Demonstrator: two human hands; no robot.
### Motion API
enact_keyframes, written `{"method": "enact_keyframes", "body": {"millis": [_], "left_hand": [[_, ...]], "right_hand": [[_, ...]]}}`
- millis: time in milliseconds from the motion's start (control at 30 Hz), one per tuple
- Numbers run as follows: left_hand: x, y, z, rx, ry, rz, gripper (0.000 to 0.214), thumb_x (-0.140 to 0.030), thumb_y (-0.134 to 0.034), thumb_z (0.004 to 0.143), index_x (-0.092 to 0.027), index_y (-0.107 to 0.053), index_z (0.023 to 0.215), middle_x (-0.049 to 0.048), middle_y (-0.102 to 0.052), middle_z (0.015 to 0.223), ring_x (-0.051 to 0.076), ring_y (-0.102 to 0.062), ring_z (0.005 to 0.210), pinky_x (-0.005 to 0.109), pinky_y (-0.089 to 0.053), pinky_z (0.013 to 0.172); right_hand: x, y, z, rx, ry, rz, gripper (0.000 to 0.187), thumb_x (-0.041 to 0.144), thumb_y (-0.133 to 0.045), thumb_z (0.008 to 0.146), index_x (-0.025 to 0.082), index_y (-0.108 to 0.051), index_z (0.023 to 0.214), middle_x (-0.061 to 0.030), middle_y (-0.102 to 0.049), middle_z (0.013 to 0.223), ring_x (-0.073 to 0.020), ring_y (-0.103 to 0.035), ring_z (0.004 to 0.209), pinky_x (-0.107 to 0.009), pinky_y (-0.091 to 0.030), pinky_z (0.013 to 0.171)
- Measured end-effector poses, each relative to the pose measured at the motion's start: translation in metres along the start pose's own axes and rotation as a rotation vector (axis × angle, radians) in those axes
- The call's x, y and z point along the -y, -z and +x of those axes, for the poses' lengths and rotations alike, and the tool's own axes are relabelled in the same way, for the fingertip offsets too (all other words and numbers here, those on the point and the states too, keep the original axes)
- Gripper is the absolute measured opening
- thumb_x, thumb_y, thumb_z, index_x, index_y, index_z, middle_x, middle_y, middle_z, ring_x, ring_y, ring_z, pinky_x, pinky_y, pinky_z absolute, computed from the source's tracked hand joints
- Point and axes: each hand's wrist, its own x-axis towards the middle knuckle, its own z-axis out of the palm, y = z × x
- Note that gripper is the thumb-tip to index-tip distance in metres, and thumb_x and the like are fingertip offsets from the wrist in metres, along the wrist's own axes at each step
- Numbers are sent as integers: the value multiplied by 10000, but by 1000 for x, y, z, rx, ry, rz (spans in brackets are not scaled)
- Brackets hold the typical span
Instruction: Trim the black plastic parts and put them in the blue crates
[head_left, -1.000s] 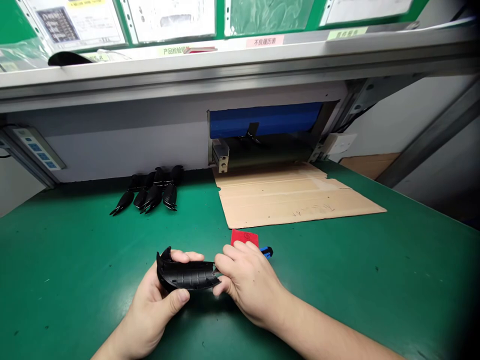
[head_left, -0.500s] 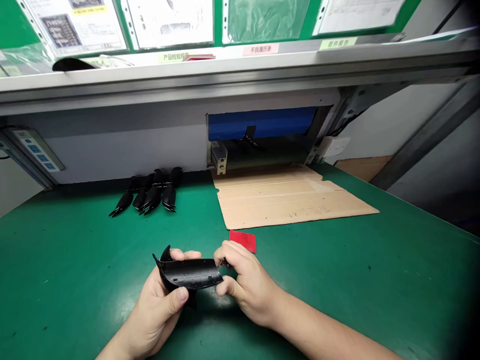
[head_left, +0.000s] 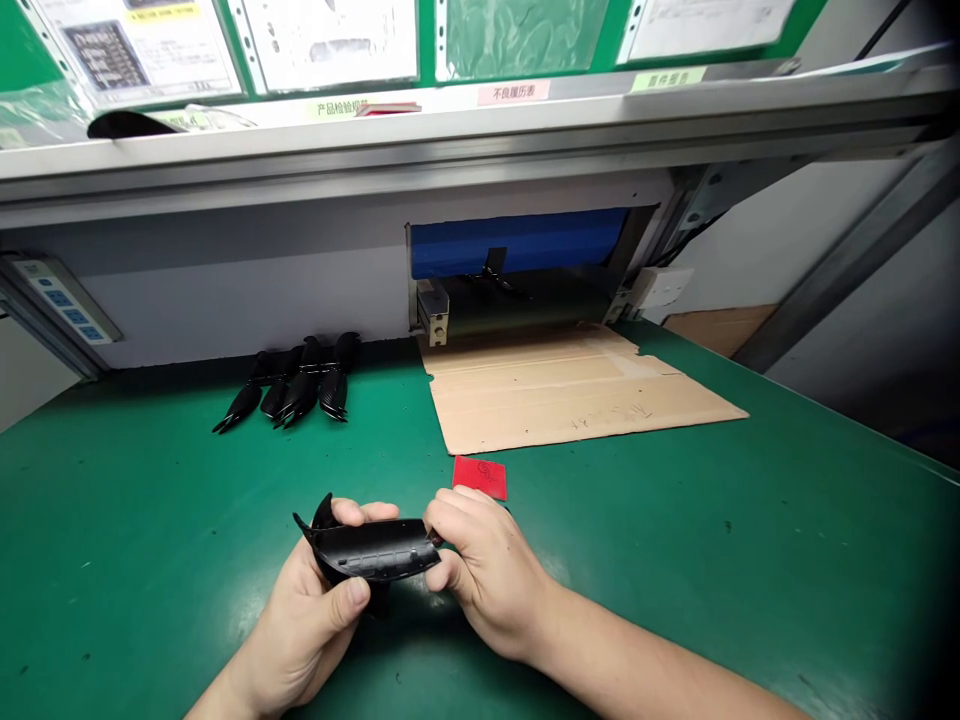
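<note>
A glossy black plastic shell (head_left: 375, 550), curved and trough-shaped with pointed prongs at its left end, is held level over the green table with its hollow side toward me. My left hand (head_left: 311, 620) is closed round its left part, thumb on the near edge and fingers behind. At the shell's right end, my right hand (head_left: 495, 575) is closed, fingertips curled against the edge. Something small and dark sits between those fingers, mostly hidden, so its kind cannot be made out. Just beyond the right knuckles lies a red card (head_left: 480, 478) with black writing.
Several similar black parts (head_left: 300, 385) lie grouped at the back left. A cardboard sheet (head_left: 577, 395) covers the table before an opening with a blue flap (head_left: 517, 240) and a dark belt (head_left: 532, 305). A metal-edged shelf (head_left: 420, 150) crosses above; a power strip (head_left: 71, 305) hangs left.
The whole view has shifted slightly. My right fingers have closed in at the shell's right end, and the small dark item between them shows less. The left hand keeps its hold.
</note>
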Motion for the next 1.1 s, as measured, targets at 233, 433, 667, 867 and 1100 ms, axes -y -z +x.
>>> {"method": "enact_keyframes", "body": {"millis": [233, 433, 667, 867, 1100], "left_hand": [[-2, 1, -1, -12, -29, 63, 336, -194, -758, 733, -274, -599, 1019, 23, -594, 1153, 213, -574, 1042, 298, -456, 893], [-2, 4, 0, -72, -45, 41, 366, -192, -745, 746, -300, -588, 1059, 18, -573, 1220, 212, -538, 1117, 312, -426, 951], [-2, -6, 8, -203, -67, -117, 403, -193, -650, 828, -347, -519, 1177, 15, -511, 1331, 233, -423, 1265, 440, -218, 1124], [-1, -17, 5, -226, -62, -221, 507, -175, -560, 886, -383, -401, 1320, 20, -541, 1278, 224, -462, 1227, 447, -264, 1109], [-1, -21, -2, -272, -59, -194, 505, -213, -584, 876, -382, -398, 1315, 37, -559, 1247, 202, -533, 1123, 418, -348, 1053]], "right_hand": [[-8, 14, 7, 229, 48, 223, 655, 785, -282, 855, 178, -334, 616, 32, -363, 596, -121, -344, 561, -235, -241, 542], [-12, 24, 11, 263, -3, 522, 612, 755, -357, 866, 174, -452, 695, 34, -398, 626, -117, -363, 567, -221, -283, 528], [1, -3, 1, 56, 68, -133, 635, 782, -318, 851, 182, -515, 780, -15, -497, 739, -178, -398, 690, -289, -262, 638], [9, -18, -4, 68, 22, -321, 661, 701, -158, 928, 177, -545, 818, -46, -480, 792, -206, -398, 732, -309, -249, 640], [11, -21, -3, 58, 28, -460, 728, 688, -76, 924, 179, -595, 895, -69, -464, 827, -225, -386, 740, -333, -247, 650]]}}
